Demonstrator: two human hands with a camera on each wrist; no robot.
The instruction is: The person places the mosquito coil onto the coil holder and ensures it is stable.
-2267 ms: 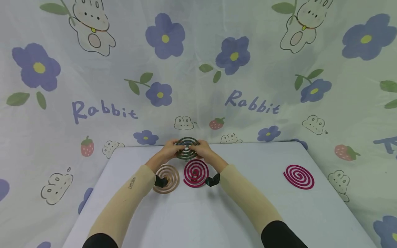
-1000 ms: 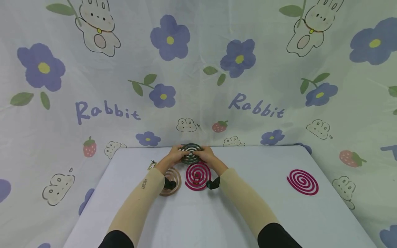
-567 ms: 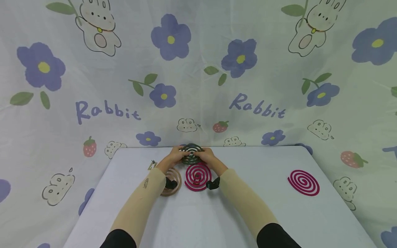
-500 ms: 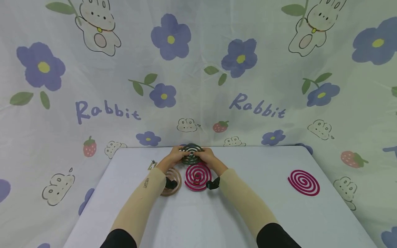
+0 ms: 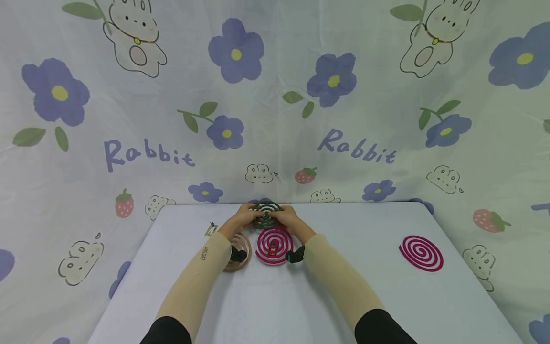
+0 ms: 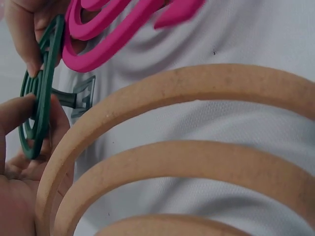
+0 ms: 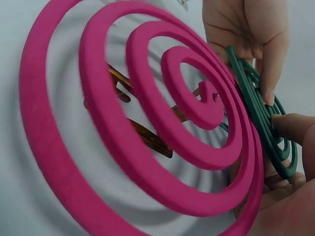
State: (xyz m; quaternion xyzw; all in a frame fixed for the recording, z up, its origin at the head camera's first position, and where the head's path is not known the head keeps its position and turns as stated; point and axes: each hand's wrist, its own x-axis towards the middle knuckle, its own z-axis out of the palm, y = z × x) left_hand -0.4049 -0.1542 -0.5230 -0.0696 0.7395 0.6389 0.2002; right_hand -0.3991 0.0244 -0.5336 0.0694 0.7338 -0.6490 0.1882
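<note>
Both hands hold a dark green mosquito coil (image 5: 265,225) near the table's back edge. My left hand (image 5: 240,218) grips its left side and my right hand (image 5: 290,220) its right, thumbs on top near the centre, fingers underneath. Below the coil, in the left wrist view, a small dark stand (image 6: 83,96) shows close to its underside. A pink coil (image 7: 93,98) sits raised on a gold-coloured metal stand (image 7: 150,140), just in front of the hands. Beneath my left wrist lies a tan coil (image 6: 197,81), partly hidden by the wrist camera in the head view.
Left of my left wrist, a small metal stand (image 5: 211,229) rests on the white table (image 5: 343,267). Another pink coil (image 5: 421,253) lies flat at the right. Behind the table hangs a printed rabbit-and-flower cloth (image 5: 275,119).
The head view has shifted slightly. My left forearm has come rightward, uncovering the small metal stand on the left. The green coil has sunk a little, still held by both hands.
</note>
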